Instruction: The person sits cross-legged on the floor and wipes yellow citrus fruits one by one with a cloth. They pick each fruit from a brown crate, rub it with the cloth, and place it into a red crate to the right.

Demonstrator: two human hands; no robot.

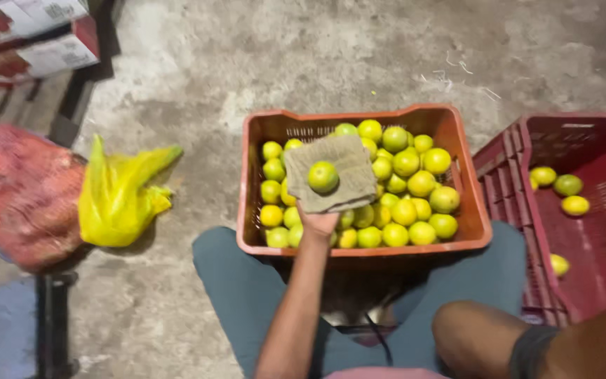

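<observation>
A seated person's left hand [317, 222] holds a brownish cloth [331, 172] spread flat on its upturned palm, one green-yellow citrus fruit [323, 177] resting in the cloth's middle, above an orange crate [475, 231] filled with similar fruit. At three o'clock, a red crate [506, 158] holds four more. The right hand is out of view. A yellow plastic bag [117, 200] lies at nine o'clock.
</observation>
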